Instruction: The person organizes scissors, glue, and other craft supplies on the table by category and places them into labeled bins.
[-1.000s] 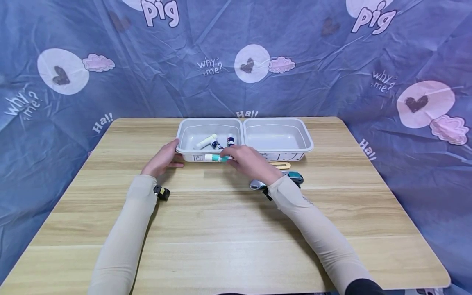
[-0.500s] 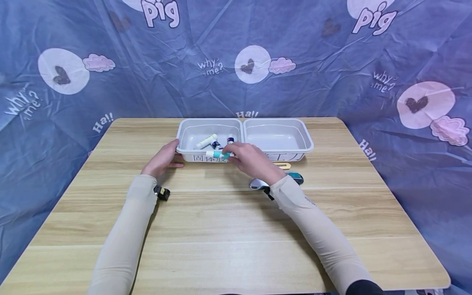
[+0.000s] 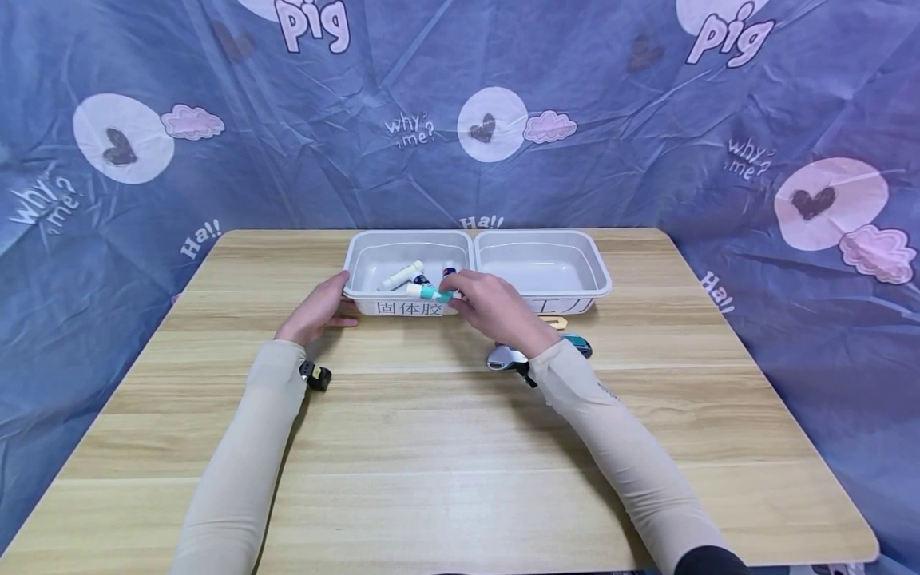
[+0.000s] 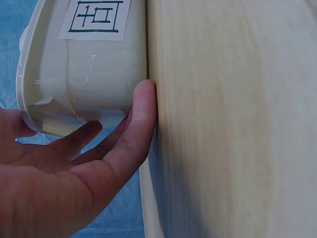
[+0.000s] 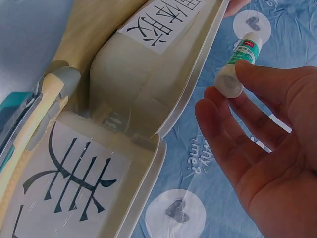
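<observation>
My right hand (image 3: 496,307) pinches a green and white glue stick (image 3: 429,293) between thumb and fingers, above the front rim of the left bin (image 3: 365,307). In the right wrist view, the glue stick (image 5: 244,51) is tilted, its pale end near the thumb of my right hand (image 5: 277,129). A white glue stick (image 3: 401,276) and dark blue ones (image 3: 449,271) lie inside that bin. My left hand (image 3: 314,310) touches the bin's left end. The left wrist view has the fingers of my left hand (image 4: 89,168) extended against the white bin (image 4: 99,64).
Joined to the left bin's right side is a second white bin (image 3: 602,285). In front of it lie a yellow cutter (image 3: 555,323), a teal cutter (image 3: 577,345) and a silver-grey tool (image 3: 505,358), partly behind my right wrist. A patterned blue cloth (image 3: 402,184) hangs behind the table.
My right hand has lifted the green and white glue stick from in front of the bin's label to its front rim, moving slightly right. My left hand has stayed in place.
</observation>
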Available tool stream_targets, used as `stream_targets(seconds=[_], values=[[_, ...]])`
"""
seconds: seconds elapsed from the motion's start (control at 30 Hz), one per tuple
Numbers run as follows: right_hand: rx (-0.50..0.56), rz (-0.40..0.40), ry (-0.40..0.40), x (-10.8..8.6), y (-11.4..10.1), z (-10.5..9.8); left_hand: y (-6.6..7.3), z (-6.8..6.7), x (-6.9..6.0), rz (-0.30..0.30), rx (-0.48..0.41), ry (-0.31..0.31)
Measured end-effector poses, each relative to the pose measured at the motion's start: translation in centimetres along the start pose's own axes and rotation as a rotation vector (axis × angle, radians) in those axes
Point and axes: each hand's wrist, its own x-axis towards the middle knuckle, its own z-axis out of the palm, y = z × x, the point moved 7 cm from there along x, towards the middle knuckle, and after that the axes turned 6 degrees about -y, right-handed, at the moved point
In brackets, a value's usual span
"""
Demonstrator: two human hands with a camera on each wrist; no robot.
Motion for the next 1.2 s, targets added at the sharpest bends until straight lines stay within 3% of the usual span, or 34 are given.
stream_targets(seconds=[0.7, 1.2], values=[[0.011, 0.094, 0.026, 0.0, 2.5, -0.5, 0.0, -0.1, 0.0, 0.001, 0.0, -0.002], [0.012, 0.113, 0.012, -0.2, 3.2, -0.5, 0.1, -0.1, -0.1, -0.002, 0.016, -0.006]])
